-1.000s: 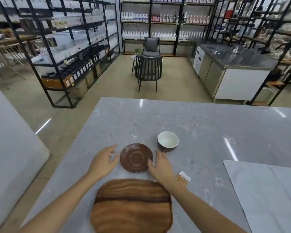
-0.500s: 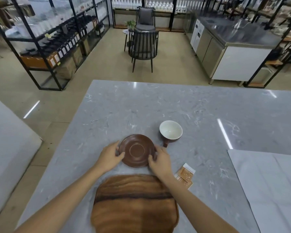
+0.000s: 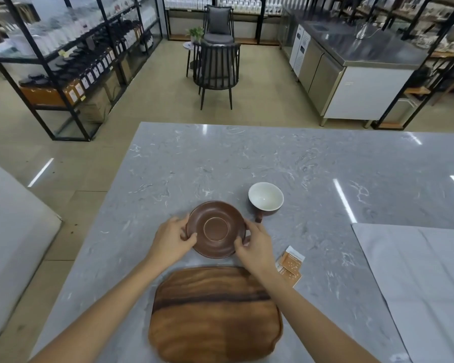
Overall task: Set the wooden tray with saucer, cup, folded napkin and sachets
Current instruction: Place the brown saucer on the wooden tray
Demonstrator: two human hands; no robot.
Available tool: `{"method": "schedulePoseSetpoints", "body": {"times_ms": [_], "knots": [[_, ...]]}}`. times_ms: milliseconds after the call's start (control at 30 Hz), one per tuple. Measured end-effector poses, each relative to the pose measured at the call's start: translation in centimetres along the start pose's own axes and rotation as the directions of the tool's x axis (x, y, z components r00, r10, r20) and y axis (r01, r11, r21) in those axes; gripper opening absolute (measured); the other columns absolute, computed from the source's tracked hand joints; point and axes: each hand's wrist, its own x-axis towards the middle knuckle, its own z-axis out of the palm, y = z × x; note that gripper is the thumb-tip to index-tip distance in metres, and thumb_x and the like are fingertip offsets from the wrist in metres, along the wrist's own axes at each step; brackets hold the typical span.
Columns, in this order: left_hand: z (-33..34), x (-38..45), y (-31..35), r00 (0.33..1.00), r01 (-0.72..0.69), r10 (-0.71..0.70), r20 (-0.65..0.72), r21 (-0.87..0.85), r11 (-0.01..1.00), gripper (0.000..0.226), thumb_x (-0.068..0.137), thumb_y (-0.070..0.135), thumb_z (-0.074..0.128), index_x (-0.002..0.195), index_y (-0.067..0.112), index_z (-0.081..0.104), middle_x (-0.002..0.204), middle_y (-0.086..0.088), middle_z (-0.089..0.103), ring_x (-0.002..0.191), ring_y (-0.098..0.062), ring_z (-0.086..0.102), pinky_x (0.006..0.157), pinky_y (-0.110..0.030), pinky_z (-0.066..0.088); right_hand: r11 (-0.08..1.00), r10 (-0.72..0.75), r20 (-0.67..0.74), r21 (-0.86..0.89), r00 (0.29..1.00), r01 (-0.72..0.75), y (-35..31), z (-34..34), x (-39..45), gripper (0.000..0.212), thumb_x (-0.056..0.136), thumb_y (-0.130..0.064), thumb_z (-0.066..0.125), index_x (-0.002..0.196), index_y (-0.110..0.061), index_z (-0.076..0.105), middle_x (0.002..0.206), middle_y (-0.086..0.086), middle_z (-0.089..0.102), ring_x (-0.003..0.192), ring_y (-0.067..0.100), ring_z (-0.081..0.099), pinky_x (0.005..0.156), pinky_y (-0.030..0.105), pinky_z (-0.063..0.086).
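Note:
A brown saucer (image 3: 216, 228) is held by both hands just beyond the wooden tray (image 3: 215, 315). My left hand (image 3: 171, 239) grips its left rim and my right hand (image 3: 254, 246) grips its right rim; the saucer looks tilted slightly toward me. A cup (image 3: 265, 198), white inside and brown outside, stands on the counter to the right behind the saucer, its handle pointing toward me. Two orange sachets (image 3: 290, 265) lie on the counter right of my right wrist. A pale napkin cloth (image 3: 419, 284) lies flat at the right.
The grey marble counter (image 3: 247, 158) stretches far ahead. Its left edge drops to the floor. Beyond it stand a dark chair (image 3: 216, 72), black shelving racks (image 3: 71, 66) on the left and a steel-topped cabinet (image 3: 351, 74) on the right.
Both hands closed in from beside the saucer and took hold of its rims. The saucer now looks raised off the counter. The view has tilted downward.

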Motion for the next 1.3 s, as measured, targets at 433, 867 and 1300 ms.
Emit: {"method": "schedulePoseSetpoints", "body": {"times_ms": [433,867,1300], "knots": [[-0.4,-7.7,1.9,1.000,-0.005,0.005,-0.012,-0.031,0.999,0.061,0.084,0.031,0.076,0.140,0.020,0.058,0.070,0.005,0.057,0.068,-0.007,0.058,0.073,-0.029,0.054,1.000,-0.014,0.011,-0.005,1.000,0.014,0.5,-3.1,-7.1,0.047,0.089,-0.019,0.063,0.135,-0.027,0.059,0.105,-0.011,0.052,0.092,0.009,0.065,0.083,0.017,0.049],[1.8,-14.7,1.9,0.997,0.052,-0.051,0.052,-0.016,0.999,0.064,0.085,0.032,0.075,0.143,0.015,0.054,0.086,0.007,0.060,0.062,-0.004,0.053,0.074,-0.020,0.051,1.000,0.002,0.072,-0.001,0.997,-0.002,2.4,-3.6,-14.2,0.054,0.085,-0.008,0.065,0.137,-0.021,0.058,0.113,-0.001,0.061,0.080,-0.004,0.060,0.074,-0.002,0.039],[2.2,-16.8,1.9,0.990,0.085,-0.102,0.097,0.166,0.982,0.069,0.091,0.049,0.060,0.151,0.022,0.041,0.085,0.015,0.050,0.074,-0.005,0.054,0.068,-0.023,0.053,1.000,0.026,0.060,-0.012,0.998,-0.026,3.2,-3.0,-16.0,0.050,0.089,-0.014,0.065,0.139,-0.019,0.058,0.112,-0.004,0.061,0.078,0.000,0.056,0.073,0.001,0.038]]}}
